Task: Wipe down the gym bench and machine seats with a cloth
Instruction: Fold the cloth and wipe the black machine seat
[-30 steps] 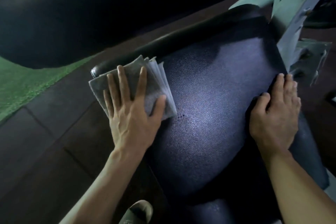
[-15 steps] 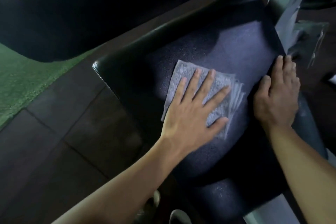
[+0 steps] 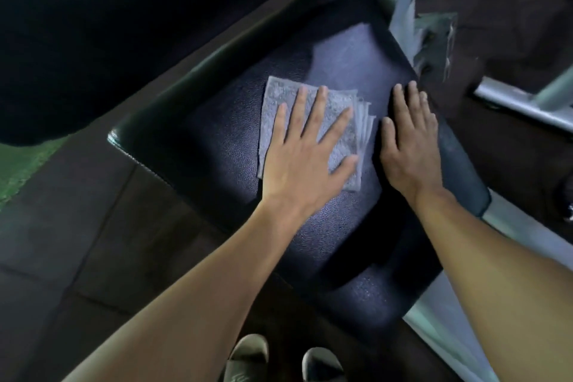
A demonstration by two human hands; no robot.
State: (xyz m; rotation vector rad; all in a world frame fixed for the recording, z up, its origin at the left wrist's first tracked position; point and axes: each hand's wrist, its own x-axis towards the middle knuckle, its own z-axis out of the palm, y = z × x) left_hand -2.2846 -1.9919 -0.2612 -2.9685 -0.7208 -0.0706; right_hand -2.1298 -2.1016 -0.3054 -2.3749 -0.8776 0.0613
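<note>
We see one dark padded seat [image 3: 310, 226] of a machine; it is the surface we are wiping, and its pale metal frame [image 3: 400, 6] stands at the far right. Above it hangs one more big black pad [image 3: 108, 25]. One second ago the cloth was at the left edge of the seat, and now it has crossed to the middle-right, so one full stroke over the seat is made; we judge the near part is not yet wiped. There are two hands. Our left hand [image 3: 305, 152] lies flat with the fingers spread and presses on the one folded grey cloth [image 3: 273, 108]. Our right hand [image 3: 410, 146] has stayed at the right edge of the seat, fingers straight and close together, only resting there, just beside the cloth. Two shoes [image 3: 248, 357] show below
</note>
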